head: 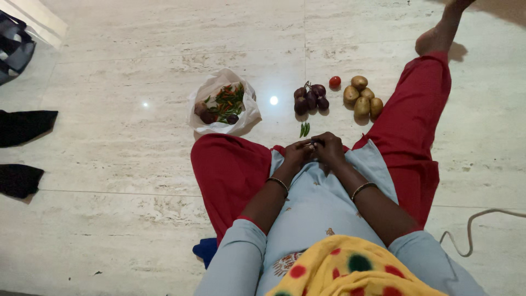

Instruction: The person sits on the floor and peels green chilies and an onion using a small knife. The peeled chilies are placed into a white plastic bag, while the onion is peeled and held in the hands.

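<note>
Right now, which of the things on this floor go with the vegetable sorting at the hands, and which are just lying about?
In the work:
left hand and right hand, fingers together over the lap
green chillies
aubergines
tomato
potatoes
white bag of chillies and vegetables

Lying about:
dark cloths
grey cable
blue cloth

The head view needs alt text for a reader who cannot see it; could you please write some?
Seated on a pale stone floor, a person brings the left hand and right hand together over the lap, fingers meeting. Ahead lie green chillies, small purple aubergines, a tomato, potatoes and an open white bag of vegetables.
</note>
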